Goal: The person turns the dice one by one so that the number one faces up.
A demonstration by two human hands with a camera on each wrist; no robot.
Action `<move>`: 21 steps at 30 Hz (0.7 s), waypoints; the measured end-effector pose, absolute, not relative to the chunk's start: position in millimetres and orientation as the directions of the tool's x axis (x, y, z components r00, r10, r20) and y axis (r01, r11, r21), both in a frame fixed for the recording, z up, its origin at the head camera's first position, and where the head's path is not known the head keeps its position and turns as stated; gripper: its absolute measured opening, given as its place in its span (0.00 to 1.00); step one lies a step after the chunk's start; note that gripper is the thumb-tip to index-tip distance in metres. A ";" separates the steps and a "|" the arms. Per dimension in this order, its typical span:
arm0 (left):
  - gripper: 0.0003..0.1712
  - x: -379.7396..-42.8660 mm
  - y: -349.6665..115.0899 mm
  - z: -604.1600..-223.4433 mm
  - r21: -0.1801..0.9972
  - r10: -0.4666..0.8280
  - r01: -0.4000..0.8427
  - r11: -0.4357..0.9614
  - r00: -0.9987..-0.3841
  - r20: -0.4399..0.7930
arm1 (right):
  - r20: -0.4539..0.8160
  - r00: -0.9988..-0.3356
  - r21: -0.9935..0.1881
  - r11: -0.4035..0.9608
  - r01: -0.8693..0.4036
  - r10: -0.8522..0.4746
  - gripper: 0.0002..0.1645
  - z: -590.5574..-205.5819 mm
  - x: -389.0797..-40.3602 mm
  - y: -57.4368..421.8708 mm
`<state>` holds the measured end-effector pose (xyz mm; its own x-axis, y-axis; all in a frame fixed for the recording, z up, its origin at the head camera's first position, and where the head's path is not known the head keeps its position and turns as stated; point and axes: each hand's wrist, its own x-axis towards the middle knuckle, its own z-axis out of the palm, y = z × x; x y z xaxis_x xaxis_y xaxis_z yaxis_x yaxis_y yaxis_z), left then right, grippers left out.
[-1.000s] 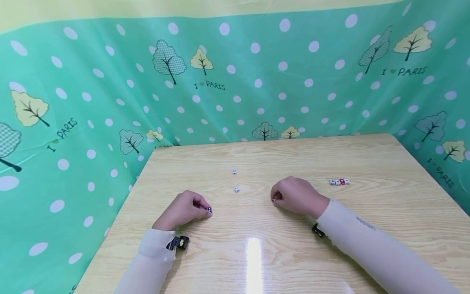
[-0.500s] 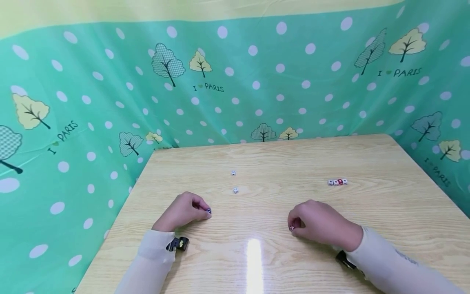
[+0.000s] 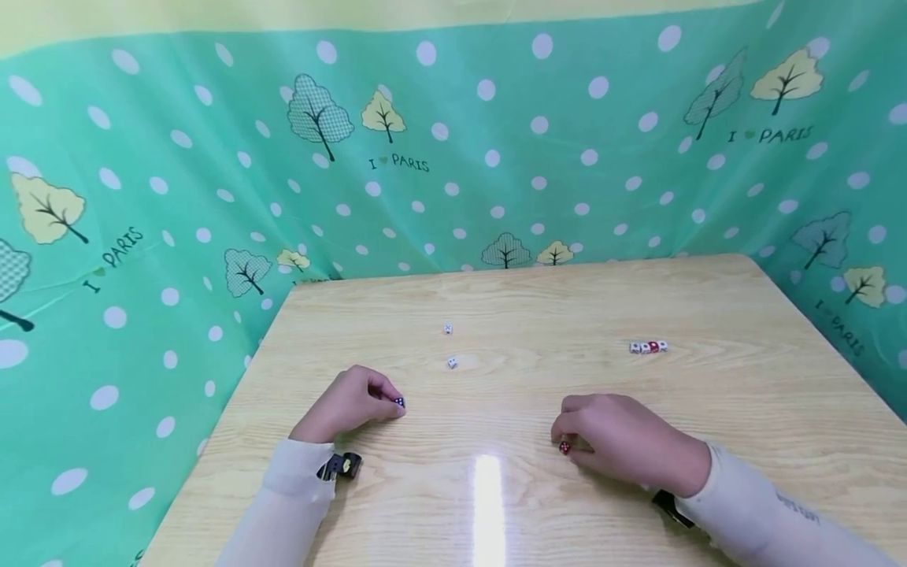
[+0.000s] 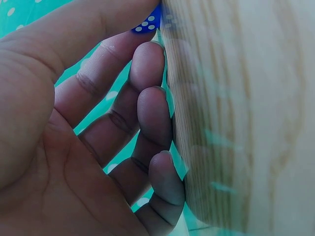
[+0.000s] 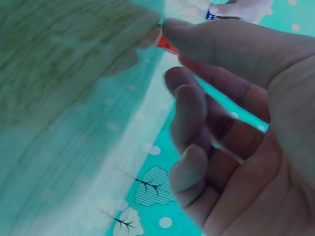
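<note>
My left hand [image 3: 354, 403] rests low over the wooden table, pinching a blue die [image 3: 400, 402] with white dots between thumb and forefinger. Part of that blue die [image 4: 147, 23] shows at the top of the left wrist view, and the other fingers curl against the tabletop. On the right side, my right hand [image 3: 623, 437] holds a red die [image 3: 564, 447] at the table between thumb and forefinger. The right wrist view shows the red die [image 5: 168, 45] partly hidden behind the thumb.
Two white dice stand apart near the middle, a farther die [image 3: 448, 329] and a nearer die [image 3: 452, 362]. A row of dice [image 3: 648, 347], white with one red, lies at the right. A green dotted curtain [image 3: 425, 157] surrounds the table [image 3: 538, 315].
My right hand has moved right and toward me with the red die, away from the middle. The left hand stays in place with the blue die.
</note>
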<state>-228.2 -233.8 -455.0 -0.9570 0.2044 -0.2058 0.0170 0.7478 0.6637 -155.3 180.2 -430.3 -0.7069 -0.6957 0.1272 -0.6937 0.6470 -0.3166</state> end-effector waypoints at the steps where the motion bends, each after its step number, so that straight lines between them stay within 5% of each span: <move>1: 0.08 -228.2 -233.2 -454.9 0.662 0.203 0.014 0.749 -0.956 -0.209 | 0.142 -0.687 -0.296 0.632 -0.717 -0.713 0.14 -430.6 -154.5 180.0; 9: 0.08 -227.5 -232.4 -454.8 0.656 0.194 0.007 0.755 -0.958 -0.213 | 0.187 -0.605 -0.220 0.567 -0.794 -0.774 0.15 -432.9 -153.8 178.6; 21: 0.07 -227.4 -231.8 -453.2 0.657 0.195 0.009 0.754 -0.958 -0.212 | 0.184 -0.617 -0.245 0.572 -0.783 -0.766 0.13 -434.2 -156.6 181.7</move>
<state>-227.4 -231.8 -453.2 -0.9575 0.1954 -0.2120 0.0085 0.7540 0.6568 -156.6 181.7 -434.2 -0.6165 -0.7656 0.1837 -0.7830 0.5716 -0.2454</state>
